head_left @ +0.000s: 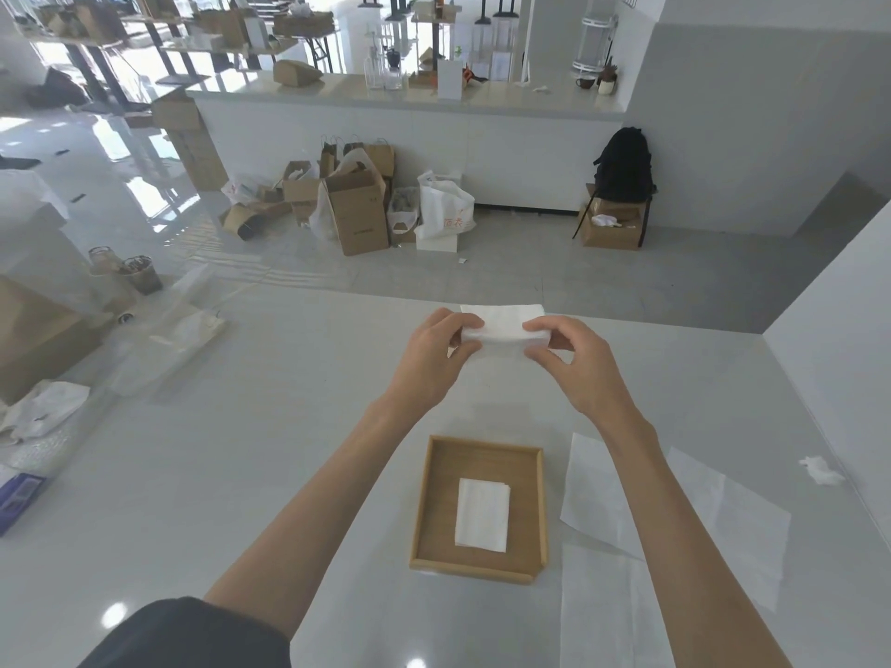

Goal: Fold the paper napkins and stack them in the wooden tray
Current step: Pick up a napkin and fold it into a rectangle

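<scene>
Pinching a folded paper napkin (pixel 501 332) at its two ends, my left hand (pixel 436 359) and right hand (pixel 573 366) hold it above the surface (pixel 289 450), fingers (pixel 463 323) curled round it; a small white pile (pixel 482 520), perhaps several napkins, lies in the wooden tray (pixel 438 499).

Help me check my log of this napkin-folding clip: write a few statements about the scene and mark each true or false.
1. The left hand and the right hand both pinch one folded napkin. True.
2. The wooden tray is empty. False: a stack of folded paper lies inside it.
3. Unfolded sheets lie flat on the table, right of the tray. True.
4. The folded napkin is inside the tray. False: it is held beyond the tray's far side.
5. A crumpled scrap lies left of the tray. False: it lies to the right.
</scene>
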Motion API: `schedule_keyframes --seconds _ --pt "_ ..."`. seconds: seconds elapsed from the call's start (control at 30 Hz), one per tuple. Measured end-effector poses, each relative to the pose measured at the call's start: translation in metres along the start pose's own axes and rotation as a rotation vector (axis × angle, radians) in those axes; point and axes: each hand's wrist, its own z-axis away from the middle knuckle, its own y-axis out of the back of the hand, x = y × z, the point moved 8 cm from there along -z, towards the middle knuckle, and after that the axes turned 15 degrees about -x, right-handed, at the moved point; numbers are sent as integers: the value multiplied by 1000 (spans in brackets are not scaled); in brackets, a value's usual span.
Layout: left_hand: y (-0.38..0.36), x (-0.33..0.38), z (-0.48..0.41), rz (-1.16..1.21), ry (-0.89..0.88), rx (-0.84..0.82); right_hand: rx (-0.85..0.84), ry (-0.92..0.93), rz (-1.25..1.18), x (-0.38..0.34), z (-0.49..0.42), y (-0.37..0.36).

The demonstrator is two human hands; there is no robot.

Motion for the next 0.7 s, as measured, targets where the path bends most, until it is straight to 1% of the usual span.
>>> schedule_keyframes --seconds 0.07,0.17,0.27,0.37,0.43,0.5,0.57,0.63,0.67,0.7 --pt "2 7 1 -92 -62 38 39 49 105 -3 0 1" --pt "5 19 9 -229 -170 151 201 133 278 -12 6 7" --pt "11 28 17 -268 -210 265 376 139 289 -16 14 12" --pt "11 34 25 -278 -270 330 422 155 137 -17 18 9" --pt "10 34 27 -247 -308 338 380 173 18 -16 20 4" --pt "8 32 27 -200 -327 330 322 151 -153 -11 21 -2" --pt "5 27 26 -163 -334 308 317 85 -402 2 21 -7" --pt "2 22 26 -127 -331 287 336 -22 -677 17 19 -12" --pt "1 20 27 -102 -335 270 329 -73 -765 23 17 -15" --pt "-1 18 29 -73 -351 249 303 -112 -803 27 15 -18"
